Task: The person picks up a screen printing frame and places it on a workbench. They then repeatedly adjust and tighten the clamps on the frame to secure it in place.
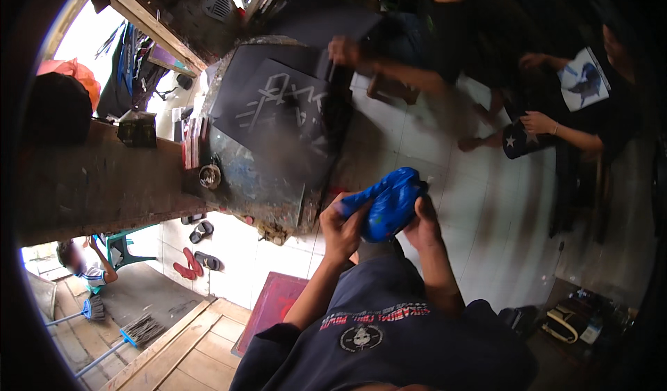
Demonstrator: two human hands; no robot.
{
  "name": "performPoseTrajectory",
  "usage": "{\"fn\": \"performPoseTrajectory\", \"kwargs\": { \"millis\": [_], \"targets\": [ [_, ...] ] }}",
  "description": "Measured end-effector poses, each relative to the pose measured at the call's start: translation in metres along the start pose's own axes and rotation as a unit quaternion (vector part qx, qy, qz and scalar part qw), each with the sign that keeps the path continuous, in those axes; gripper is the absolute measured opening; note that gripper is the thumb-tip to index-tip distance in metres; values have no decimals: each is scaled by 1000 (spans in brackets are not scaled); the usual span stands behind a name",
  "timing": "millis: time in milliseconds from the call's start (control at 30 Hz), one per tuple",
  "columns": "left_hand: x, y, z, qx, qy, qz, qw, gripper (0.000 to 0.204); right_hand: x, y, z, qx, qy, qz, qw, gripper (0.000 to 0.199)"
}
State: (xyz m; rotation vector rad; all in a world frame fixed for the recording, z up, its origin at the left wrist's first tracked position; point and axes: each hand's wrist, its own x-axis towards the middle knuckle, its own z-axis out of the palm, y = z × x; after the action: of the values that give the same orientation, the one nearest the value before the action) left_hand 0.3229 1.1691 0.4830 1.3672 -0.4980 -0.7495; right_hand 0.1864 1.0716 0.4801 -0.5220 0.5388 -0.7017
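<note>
In front of my chest I hold a bunched, glossy blue bundle [390, 207] that looks like a plastic bag; what is inside it, if anything, is hidden. The fingers of my left hand [340, 230] close on its narrower left end. My right hand [424, 226] grips the right side, thumb up against the crinkled surface. Both hands are raised above my lap, apart from the worktable.
A dark worktable [292, 200] with a chalk-marked black sheet [267, 99] stands ahead to the left, a metal bowl [209, 176] on it. Blurred co-workers sit at the far right. Sandals [202, 232], brooms [142, 330] and a red board [269, 301] lie at the left.
</note>
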Motion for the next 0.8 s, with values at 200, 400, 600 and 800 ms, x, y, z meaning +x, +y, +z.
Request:
{"fn": "performPoseTrajectory", "kwargs": {
  "millis": [200, 400, 600, 800],
  "targets": [
    [-88, 11, 85, -9, -34, -51, 998, 18, -121, -51, -36, -64, 137, -67, 986, 26],
    [-164, 5, 172, -276, -181, -383, 863, 40, -204, -100, -99, -72, 259, -204, 941, 23],
    [-209, -42, 290, -35, -468, -292, 833, 42, -301, -163, -230, 0, 244, -281, 928, 37],
    [-241, -118, 469, 88, -611, 200, 761, 39, -418, -259, -447, 241, 70, -379, 891, 113]
  ]
}}
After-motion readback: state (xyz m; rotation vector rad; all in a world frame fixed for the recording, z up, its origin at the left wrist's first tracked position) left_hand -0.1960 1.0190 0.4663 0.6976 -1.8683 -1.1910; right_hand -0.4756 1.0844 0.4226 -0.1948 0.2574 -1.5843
